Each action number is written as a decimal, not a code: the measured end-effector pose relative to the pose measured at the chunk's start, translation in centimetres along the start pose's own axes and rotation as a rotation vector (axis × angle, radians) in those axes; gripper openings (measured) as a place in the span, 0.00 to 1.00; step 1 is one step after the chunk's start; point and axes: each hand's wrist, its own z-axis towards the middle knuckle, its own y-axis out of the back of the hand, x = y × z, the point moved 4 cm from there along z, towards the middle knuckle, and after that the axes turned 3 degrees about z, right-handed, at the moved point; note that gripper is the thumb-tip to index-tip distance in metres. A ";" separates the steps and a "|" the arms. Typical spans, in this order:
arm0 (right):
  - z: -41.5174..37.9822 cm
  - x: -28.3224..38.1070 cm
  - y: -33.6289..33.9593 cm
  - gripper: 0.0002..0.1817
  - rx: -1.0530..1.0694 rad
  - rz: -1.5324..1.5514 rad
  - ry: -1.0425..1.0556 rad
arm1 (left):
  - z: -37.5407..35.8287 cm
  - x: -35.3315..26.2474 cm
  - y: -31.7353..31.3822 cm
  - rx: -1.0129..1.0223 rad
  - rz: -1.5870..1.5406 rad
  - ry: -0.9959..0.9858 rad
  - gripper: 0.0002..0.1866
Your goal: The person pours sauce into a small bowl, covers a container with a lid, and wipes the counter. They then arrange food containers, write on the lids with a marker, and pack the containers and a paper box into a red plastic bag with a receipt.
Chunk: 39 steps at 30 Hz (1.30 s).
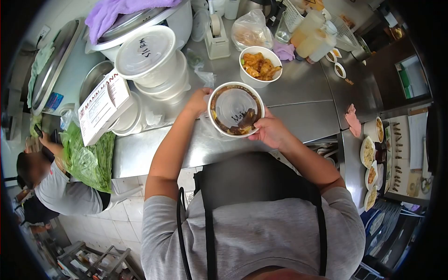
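Observation:
A round white takeaway bowl (217, 119) with a clear lid marked in black pen is held between my two hands over the steel counter. Dark brown food and sauce show through the lid. My left hand (200, 101) is closed at the bowl's left side, its fingertips partly hidden. On the right, my right hand (271, 131) grips the rim, thumb on the lid's edge. Thin clear plastic (212, 129) lies beneath the bowl. Just behind stands an uncovered white bowl (258, 83) of orange-brown food pieces.
Stacked lidded tubs (147, 58), a carton (105, 107) and green plastic bags (86, 154) occupy the left. A tape dispenser (217, 44), a clear bag (252, 30) and sauce bottles (315, 39) stand behind. Filled bowls (367, 154) line the right. Another person (70, 182) is at left.

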 end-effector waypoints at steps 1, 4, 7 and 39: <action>0.0 -0.1 0.0 0.38 -0.014 -0.018 -0.010 | 0.1 -0.6 -0.1 0.020 0.062 -0.012 0.14; 0.3 0.1 -0.3 0.39 -0.036 -0.088 -0.046 | -0.2 -3.0 0.4 -0.176 0.137 0.032 0.05; -0.1 1.1 -0.7 0.38 -0.062 -0.227 -0.135 | -1.4 -6.9 0.6 -0.134 -0.124 0.022 0.02; -8.3 20.8 -0.3 0.13 0.063 -0.344 0.838 | -17.2 -25.6 3.6 -0.342 -0.048 -0.617 0.11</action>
